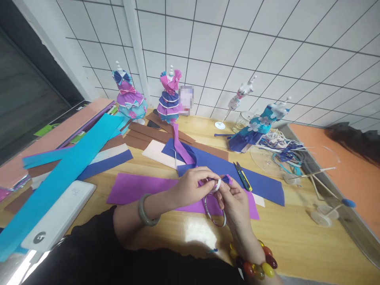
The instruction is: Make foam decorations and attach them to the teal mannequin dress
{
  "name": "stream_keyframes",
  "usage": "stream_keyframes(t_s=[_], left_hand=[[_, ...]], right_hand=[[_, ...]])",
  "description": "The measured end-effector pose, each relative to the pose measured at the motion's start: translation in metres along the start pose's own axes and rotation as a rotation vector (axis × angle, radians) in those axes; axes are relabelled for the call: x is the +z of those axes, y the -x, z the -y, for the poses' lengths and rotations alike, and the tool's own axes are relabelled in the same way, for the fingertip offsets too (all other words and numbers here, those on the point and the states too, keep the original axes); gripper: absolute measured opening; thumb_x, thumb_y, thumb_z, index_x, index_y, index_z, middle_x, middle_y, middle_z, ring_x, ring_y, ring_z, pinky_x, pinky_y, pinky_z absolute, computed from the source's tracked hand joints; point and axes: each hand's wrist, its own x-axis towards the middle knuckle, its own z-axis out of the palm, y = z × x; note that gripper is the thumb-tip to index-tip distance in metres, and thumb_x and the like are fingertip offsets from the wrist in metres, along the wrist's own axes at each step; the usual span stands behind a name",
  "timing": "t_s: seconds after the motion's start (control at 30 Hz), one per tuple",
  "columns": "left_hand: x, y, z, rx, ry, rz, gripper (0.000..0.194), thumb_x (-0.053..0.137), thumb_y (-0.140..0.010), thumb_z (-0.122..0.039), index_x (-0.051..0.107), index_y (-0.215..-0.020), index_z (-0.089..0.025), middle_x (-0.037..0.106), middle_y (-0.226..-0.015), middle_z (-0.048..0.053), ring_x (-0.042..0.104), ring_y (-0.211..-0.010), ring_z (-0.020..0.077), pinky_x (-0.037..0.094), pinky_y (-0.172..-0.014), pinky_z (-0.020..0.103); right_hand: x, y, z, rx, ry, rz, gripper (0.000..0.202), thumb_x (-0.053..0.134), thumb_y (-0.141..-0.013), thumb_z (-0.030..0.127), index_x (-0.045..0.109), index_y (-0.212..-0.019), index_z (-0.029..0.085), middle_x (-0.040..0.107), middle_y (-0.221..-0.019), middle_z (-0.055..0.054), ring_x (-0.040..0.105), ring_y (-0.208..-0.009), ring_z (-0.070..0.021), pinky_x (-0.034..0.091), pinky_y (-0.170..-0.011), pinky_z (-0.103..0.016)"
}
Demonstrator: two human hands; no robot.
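Pinching that pleated purple-and-blue bunch point(227, 179) in your right hand's point(234, 196) fingertips probably keeps the folds from springing open, imo. Your left hand point(197, 182) is clamped on the white ribbon point(218, 185) right beside it, likely to stop slipping. Everything's above the purple sheet point(139, 190), thread snips point(246, 183) lying near your right, handy I guess.
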Motion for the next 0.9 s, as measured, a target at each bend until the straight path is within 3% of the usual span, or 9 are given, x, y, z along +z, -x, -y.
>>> stream_keyframes(t_s=[0.13, 0.23, 0.47, 0.6, 0.9], left_hand=[[0.0002, 0.0009, -0.0013, -0.052, 0.105, 0.055, 0.018, 0.05, -0.078, -0.02, 0.059, -0.092, -0.013, 0.06, -0.094, 0.008, 0.056, -0.082, 0.0128, 0.045, -0.07, 0.022], [0.0017, 0.0015, 0.0006, -0.123, 0.157, 0.029, 0.017, 0.053, -0.077, -0.023, 0.059, -0.089, -0.013, 0.06, -0.094, 0.007, 0.056, -0.08, 0.0127, 0.044, -0.071, 0.023], [0.0038, -0.0004, 0.0068, -0.325, 0.473, 0.021, 0.022, 0.052, -0.077, -0.032, 0.057, -0.076, -0.012, 0.058, -0.072, 0.003, 0.054, -0.065, 0.0105, 0.043, -0.061, 0.022], [0.003, -0.0027, 0.0064, -0.34, 0.482, -0.039, 0.023, 0.056, -0.075, -0.033, 0.06, -0.073, -0.011, 0.057, -0.076, 0.003, 0.052, -0.067, 0.0095, 0.04, -0.062, 0.021], [0.0036, -0.0035, 0.0084, -0.522, 0.619, -0.056, 0.024, 0.059, -0.072, -0.035, 0.06, -0.074, -0.011, 0.051, -0.06, -0.001, 0.045, -0.056, 0.0062, 0.035, -0.057, 0.02]], right_hand=[[0.0005, 0.0011, 0.0019, -0.021, 0.016, -0.028, 0.02, 0.06, -0.076, 0.032, 0.056, -0.09, 0.019, 0.043, -0.042, 0.01, 0.031, -0.032, -0.003, 0.023, -0.033, -0.015], [0.0007, 0.0025, 0.0004, -0.04, 0.031, -0.044, 0.015, 0.061, -0.075, 0.031, 0.056, -0.082, 0.019, 0.045, -0.044, 0.009, 0.033, -0.033, -0.0028, 0.024, -0.032, -0.014], [0.0045, 0.0051, -0.0007, -0.055, 0.09, -0.074, 0.015, 0.062, -0.074, 0.03, 0.053, -0.075, 0.018, 0.048, -0.047, 0.008, 0.036, -0.033, -0.0031, 0.028, -0.032, -0.015], [0.0042, 0.0056, -0.0003, -0.063, 0.144, -0.073, 0.014, 0.061, -0.075, 0.03, 0.053, -0.074, 0.019, 0.048, -0.047, 0.008, 0.037, -0.034, -0.0034, 0.029, -0.032, -0.015], [-0.0003, 0.0057, -0.0003, -0.066, 0.199, -0.043, 0.015, 0.062, -0.074, 0.03, 0.056, -0.08, 0.018, 0.052, -0.054, 0.005, 0.042, -0.038, -0.0051, 0.035, -0.035, -0.018]])
